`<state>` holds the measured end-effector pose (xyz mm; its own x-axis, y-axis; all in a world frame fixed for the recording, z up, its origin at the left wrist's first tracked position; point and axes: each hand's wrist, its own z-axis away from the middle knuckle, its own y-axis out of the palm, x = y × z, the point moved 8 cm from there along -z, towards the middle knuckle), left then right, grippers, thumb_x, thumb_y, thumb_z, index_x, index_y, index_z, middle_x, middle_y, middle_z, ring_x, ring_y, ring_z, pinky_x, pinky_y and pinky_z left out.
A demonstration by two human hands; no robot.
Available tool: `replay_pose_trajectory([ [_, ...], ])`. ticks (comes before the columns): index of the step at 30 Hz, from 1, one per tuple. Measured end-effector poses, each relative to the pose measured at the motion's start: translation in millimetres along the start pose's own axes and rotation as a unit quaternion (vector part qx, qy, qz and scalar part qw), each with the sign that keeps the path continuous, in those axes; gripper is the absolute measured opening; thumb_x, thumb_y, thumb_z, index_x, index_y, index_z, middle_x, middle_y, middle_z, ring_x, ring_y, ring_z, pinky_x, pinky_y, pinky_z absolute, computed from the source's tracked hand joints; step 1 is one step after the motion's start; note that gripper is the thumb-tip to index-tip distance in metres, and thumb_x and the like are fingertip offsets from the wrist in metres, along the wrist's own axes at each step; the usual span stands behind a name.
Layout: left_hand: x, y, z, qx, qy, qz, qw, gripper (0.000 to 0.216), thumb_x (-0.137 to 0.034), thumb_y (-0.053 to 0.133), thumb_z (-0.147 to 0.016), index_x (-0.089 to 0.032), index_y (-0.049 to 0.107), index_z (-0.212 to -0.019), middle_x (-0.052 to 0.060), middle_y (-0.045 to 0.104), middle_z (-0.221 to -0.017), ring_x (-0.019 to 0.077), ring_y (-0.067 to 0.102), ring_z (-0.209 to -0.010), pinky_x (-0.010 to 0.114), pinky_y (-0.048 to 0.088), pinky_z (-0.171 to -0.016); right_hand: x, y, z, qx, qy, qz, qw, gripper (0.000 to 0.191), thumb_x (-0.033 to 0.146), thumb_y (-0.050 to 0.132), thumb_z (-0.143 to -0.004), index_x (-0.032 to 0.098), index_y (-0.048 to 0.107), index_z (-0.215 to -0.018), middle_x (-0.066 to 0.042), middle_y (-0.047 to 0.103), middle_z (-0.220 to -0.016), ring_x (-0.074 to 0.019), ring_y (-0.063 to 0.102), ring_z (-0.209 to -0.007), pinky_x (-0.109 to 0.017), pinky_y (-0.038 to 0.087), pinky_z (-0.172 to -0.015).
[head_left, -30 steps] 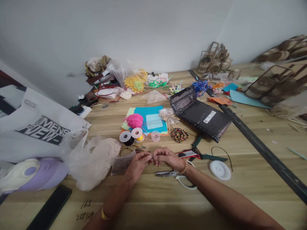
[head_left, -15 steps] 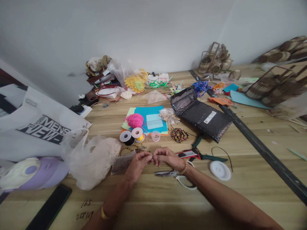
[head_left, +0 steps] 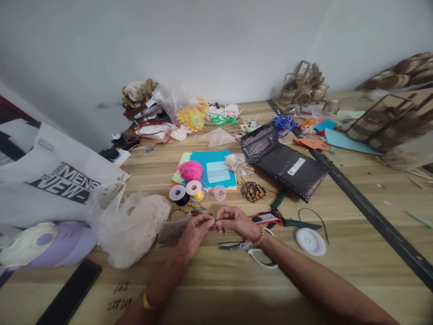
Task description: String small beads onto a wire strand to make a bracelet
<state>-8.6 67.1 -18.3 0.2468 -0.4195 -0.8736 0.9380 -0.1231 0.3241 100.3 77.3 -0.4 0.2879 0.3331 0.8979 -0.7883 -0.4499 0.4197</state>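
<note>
My left hand and my right hand meet fingertip to fingertip above the table. Both are closed in a pinch. What sits between the fingertips is too small to make out. Beneath my right wrist lie scissors with white handles. A clear packet of small dark pieces rests beside my left hand. Just beyond the hands are a black thread spool, a yellow thread spool, a small pink round container, and a coiled string of colourful beads.
Pink yarn sits on blue sheets. A black bubble mailer, a red utility knife, green-handled pruners and a white spool disc lie to the right. To the left are a plastic bag and a phone.
My hands stay together in nearly the same place. The fingers of my right hand have shifted slightly; nothing else has visibly moved.
</note>
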Motion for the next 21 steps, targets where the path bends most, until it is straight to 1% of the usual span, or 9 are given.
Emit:
replay_pose_trajectory([
  [6,1.1,-1.2,-2.1,0.003,0.014,-0.039,0.999,0.025,-0.034,0.080,-0.060,-0.015,0.068,-0.071,0.000,0.067,-0.063,0.0144,0.059,-0.064,0.028,0.043,-0.070,2.5,0.0,0.9,-0.003,-0.014,-0.014,1.000,0.031,0.037,0.080,-0.067,0.015,0.059,-0.074,0.002,0.065,-0.061,-0.0084,0.057,-0.050,-0.018,0.044,-0.048],
  [13,-14.5,0.2,1.9,-0.016,0.061,-0.133,0.989,0.018,-0.031,0.079,-0.060,-0.017,0.071,-0.068,0.001,0.070,-0.063,0.0168,0.061,-0.065,0.029,0.046,-0.070,4.1,-0.4,1.1,-0.008,-0.001,0.000,1.000,0.030,0.037,0.079,-0.067,0.015,0.060,-0.071,0.002,0.065,-0.059,-0.0083,0.056,-0.049,-0.019,0.045,-0.048],
  [17,-22.7,-0.8,5.7,-0.034,0.096,-0.182,0.978,0.012,-0.027,0.075,-0.063,-0.018,0.073,-0.070,0.002,0.072,-0.068,0.0179,0.063,-0.067,0.029,0.047,-0.070,2.9,-2.1,0.8,-0.013,0.004,0.005,1.000,0.031,0.038,0.079,-0.067,0.015,0.060,-0.072,0.002,0.065,-0.060,-0.0081,0.055,-0.048,-0.019,0.045,-0.048],
  [21,-25.1,0.1,7.9,-0.027,0.113,-0.205,0.972,0.009,-0.025,0.072,-0.068,-0.019,0.075,-0.075,0.003,0.074,-0.075,0.0186,0.064,-0.071,0.029,0.048,-0.073,3.2,-3.8,0.8,-0.020,0.000,0.005,1.000,0.032,0.040,0.079,-0.068,0.015,0.059,-0.072,0.001,0.065,-0.060,-0.0080,0.055,-0.049,-0.019,0.045,-0.048],
])
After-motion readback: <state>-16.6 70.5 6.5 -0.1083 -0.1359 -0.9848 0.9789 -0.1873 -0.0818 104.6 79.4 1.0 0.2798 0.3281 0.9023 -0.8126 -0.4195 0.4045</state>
